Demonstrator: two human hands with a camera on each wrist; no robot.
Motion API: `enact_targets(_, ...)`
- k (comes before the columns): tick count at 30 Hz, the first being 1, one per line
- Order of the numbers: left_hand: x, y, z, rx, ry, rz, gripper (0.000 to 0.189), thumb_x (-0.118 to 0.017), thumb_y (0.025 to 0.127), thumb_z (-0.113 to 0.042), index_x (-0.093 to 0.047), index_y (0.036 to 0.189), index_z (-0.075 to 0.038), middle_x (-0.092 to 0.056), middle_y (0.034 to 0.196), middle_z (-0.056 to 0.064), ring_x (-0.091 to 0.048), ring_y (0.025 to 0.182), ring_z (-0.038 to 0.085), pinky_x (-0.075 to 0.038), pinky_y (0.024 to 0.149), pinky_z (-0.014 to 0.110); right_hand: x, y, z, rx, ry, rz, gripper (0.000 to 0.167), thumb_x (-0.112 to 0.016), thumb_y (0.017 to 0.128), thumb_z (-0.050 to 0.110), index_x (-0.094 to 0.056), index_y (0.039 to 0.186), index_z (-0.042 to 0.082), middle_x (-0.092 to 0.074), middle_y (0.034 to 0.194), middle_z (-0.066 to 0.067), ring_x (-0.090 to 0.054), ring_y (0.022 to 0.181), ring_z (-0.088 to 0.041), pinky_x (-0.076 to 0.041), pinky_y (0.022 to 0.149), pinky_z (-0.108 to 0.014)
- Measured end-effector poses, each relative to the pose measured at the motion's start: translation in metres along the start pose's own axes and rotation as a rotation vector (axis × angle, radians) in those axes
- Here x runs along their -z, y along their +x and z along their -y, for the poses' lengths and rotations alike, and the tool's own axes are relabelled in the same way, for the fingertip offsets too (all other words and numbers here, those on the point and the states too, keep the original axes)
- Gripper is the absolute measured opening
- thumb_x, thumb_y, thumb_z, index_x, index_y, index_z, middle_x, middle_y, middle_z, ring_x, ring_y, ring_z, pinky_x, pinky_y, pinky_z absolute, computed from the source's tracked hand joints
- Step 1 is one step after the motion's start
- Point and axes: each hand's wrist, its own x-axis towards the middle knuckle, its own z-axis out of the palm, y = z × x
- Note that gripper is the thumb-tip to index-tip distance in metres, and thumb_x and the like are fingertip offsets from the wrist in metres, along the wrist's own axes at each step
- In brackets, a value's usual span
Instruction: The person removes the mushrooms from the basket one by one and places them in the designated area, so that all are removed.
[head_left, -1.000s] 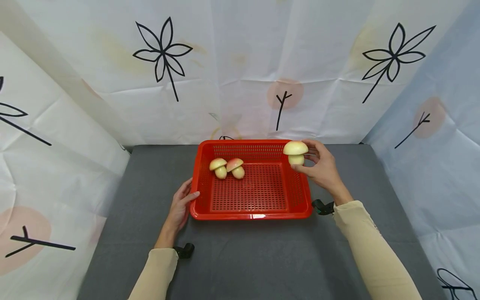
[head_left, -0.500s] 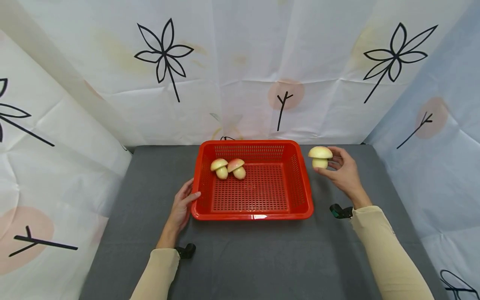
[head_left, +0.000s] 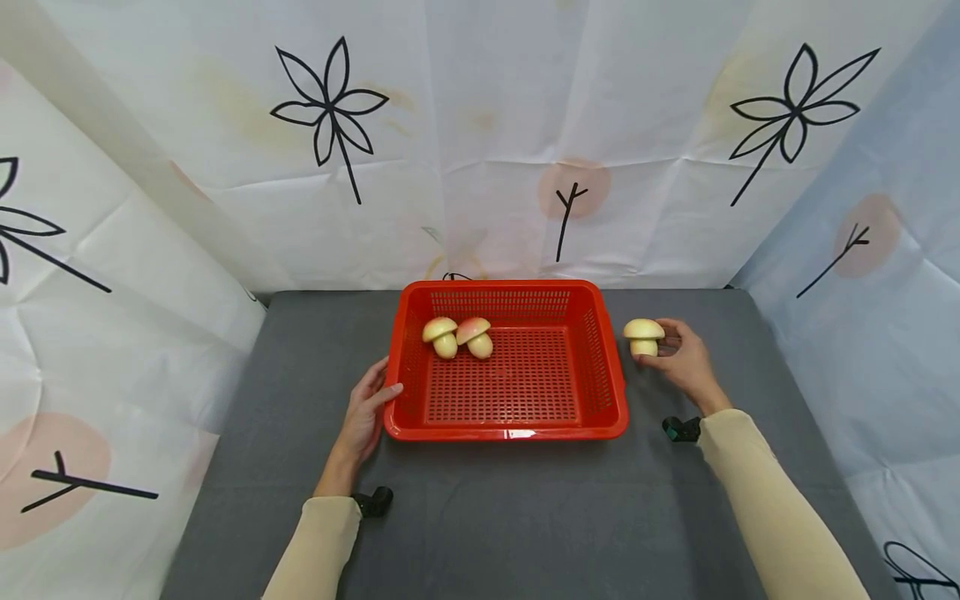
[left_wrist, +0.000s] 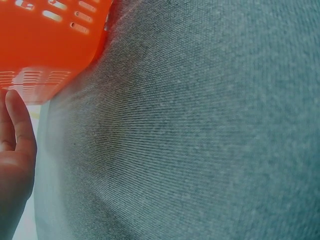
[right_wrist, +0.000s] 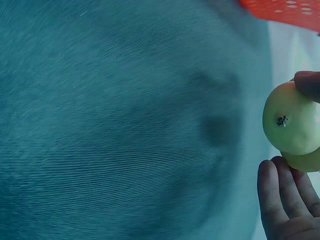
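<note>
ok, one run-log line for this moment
left hand: grips red basket at left side | right hand: holds mushroom right of basket, table contact unclear | in basket: two mushrooms, side by side

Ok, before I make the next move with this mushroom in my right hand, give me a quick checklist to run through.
1. Red basket held: ok, the left grip has its left side.
2. Held mushroom secure: looks ok, the right grip pinches it.
3. Held mushroom clear of the basket: ok, it's to the right, apart.
4. Held mushroom down on the table: not ok, the right wrist view shows it raised.
5. Yellowish mushroom and pinker mushroom inside the basket: ok, side by side.
</note>
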Motion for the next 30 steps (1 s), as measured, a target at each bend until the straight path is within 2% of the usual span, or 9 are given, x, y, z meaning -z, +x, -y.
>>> enact_targets(3,-0.001,0.001,0.000,0.001,0.002,-0.003,0.056,-0.056,0.101,-0.005,-0.037,0.153,-0.004,-0.042,0.150,0.021,-0.053,0.124,0.025,-0.051,0.099,0.031,-0.003,0.002,-0.008,-0.023,-0.012,-0.004,0.076,-0.080,0.087,0.009,-0.037,0.148,-0.007,-0.046,0.140,-0.034,-0.051,0.125,-0.049,-0.048,0.094,-0.053)
enact_targets(5,-0.001,0.001,0.000,0.000,0.005,-0.002,0.055,-0.055,0.101,-0.005,-0.037,0.153,-0.003,-0.042,0.150,0.021,-0.053,0.125,0.025,-0.051,0.099,0.030,-0.005,0.002,-0.012,-0.035,-0.013,-0.007,0.076,-0.080,0.086,0.008,-0.038,0.147,-0.008,-0.046,0.140,-0.034,-0.050,0.125,-0.049,-0.046,0.095,-0.055)
enact_targets(16,-0.001,0.001,0.000,-0.007,-0.009,-0.006,0.055,-0.056,0.101,-0.004,-0.038,0.153,-0.003,-0.046,0.148,0.018,-0.054,0.123,0.023,-0.052,0.099,0.031,-0.010,0.000,-0.020,-0.051,-0.028,-0.012,0.074,-0.079,0.085,0.006,-0.039,0.146,-0.009,-0.048,0.138,-0.033,-0.051,0.122,-0.047,-0.044,0.092,-0.049)
enact_targets(22,0.000,0.000,0.001,-0.010,-0.013,-0.002,0.055,-0.055,0.101,-0.003,-0.038,0.153,-0.003,-0.044,0.149,0.019,-0.053,0.125,0.026,-0.052,0.099,0.032,-0.010,0.000,-0.019,-0.052,-0.034,-0.009,0.075,-0.079,0.086,0.006,-0.038,0.146,-0.009,-0.047,0.139,-0.034,-0.051,0.122,-0.048,-0.045,0.093,-0.053)
enact_targets(25,0.000,0.000,0.001,-0.011,-0.011,0.002,0.056,-0.055,0.101,-0.003,-0.037,0.154,-0.003,-0.043,0.150,0.020,-0.053,0.126,0.025,-0.052,0.099,0.032,-0.010,-0.001,-0.019,-0.052,-0.035,-0.005,0.076,-0.079,0.086,0.008,-0.037,0.147,-0.008,-0.046,0.140,-0.034,-0.051,0.123,-0.049,-0.045,0.095,-0.055)
enact_targets(30,0.000,-0.001,0.000,-0.008,-0.009,0.004,0.057,-0.055,0.101,-0.003,-0.036,0.155,-0.005,-0.043,0.151,0.018,-0.054,0.125,0.021,-0.052,0.100,0.032,-0.009,-0.002,-0.019,-0.040,-0.040,0.006,0.077,-0.080,0.087,0.010,-0.036,0.148,-0.008,-0.046,0.141,-0.034,-0.052,0.123,-0.048,-0.046,0.095,-0.053)
